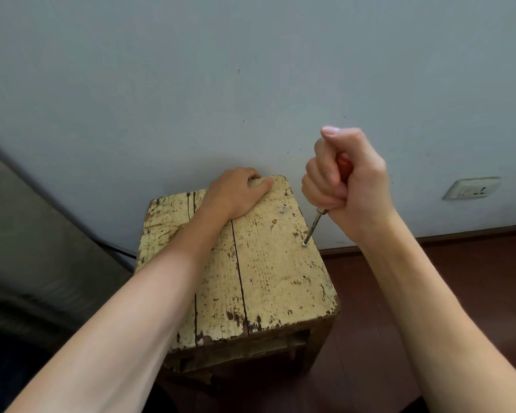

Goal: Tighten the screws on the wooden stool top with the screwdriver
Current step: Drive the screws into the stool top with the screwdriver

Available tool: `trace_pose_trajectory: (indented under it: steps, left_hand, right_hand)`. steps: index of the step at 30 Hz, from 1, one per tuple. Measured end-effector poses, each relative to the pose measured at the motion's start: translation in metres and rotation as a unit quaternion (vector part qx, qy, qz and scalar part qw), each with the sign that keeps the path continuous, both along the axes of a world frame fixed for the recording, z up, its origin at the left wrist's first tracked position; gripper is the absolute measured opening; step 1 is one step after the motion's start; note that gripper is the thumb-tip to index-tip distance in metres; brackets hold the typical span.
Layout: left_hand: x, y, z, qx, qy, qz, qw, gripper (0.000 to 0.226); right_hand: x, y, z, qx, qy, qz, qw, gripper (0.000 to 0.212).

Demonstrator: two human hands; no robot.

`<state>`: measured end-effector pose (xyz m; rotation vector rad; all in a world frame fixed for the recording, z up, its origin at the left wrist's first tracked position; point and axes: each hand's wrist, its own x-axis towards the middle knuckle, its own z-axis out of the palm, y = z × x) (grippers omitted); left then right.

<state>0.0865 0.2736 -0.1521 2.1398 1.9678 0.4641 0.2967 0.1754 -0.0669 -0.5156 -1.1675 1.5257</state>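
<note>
In the head view, a wooden stool stood against a pale wall (pixel 251 70) on a dark reddish floor (pixel 444 293). Its stool top (pixel 265 263) was made of planks with worn, flaking yellow paint.

The left hand (pixel 236 192) lay on the far edge of the top. Its fingers curled over that edge and its thumb rested flat along the wood, gripping the stool.

The right hand (pixel 346 180) was closed in a fist around the red handle of the screwdriver (pixel 315 226), with the thumb on top. The metal shaft slanted down and to the left from the fist. Its tip sat on a screw (pixel 304 244) near the right edge of the top.

A second screw (pixel 283 208) stood partly out of the wood farther back, near the left thumb. A third screw (pixel 304 277) sat lower in the wood, nearer the person.

A wall socket (pixel 471 188) showed low on the wall at the right.
</note>
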Motion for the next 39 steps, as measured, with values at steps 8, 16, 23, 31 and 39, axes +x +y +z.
trace_pose_trajectory:
  steps: [8, 16, 23, 31, 39]
  left_hand:
    - [-0.001, 0.001, -0.002, -0.007, -0.009, 0.006, 1.0, 0.058]
    - [0.0, -0.002, 0.001, -0.026, -0.02, -0.01, 0.999, 0.067]
    - [0.001, -0.003, 0.003, -0.004, -0.02, 0.008, 1.0, 0.065]
    - [-0.003, 0.002, -0.005, -0.005, -0.014, 0.006, 1.0, 0.059]
    - [-0.002, -0.001, -0.001, -0.002, -0.01, -0.005, 1.0, 0.064]
  right_hand:
    - [-0.035, -0.017, -0.006, -0.032, 0.003, -0.352, 0.935, 0.053]
    - [0.003, -0.002, 0.006, 0.054, -0.13, 0.065, 0.988, 0.031]
    - [-0.012, -0.008, 0.003, 0.057, -0.115, 0.011, 0.992, 0.057]
    - [-0.033, -0.019, -0.002, -0.058, -0.016, -0.289, 0.955, 0.049]
    - [0.004, 0.0, 0.003, 0.015, -0.088, 0.069, 0.994, 0.025]
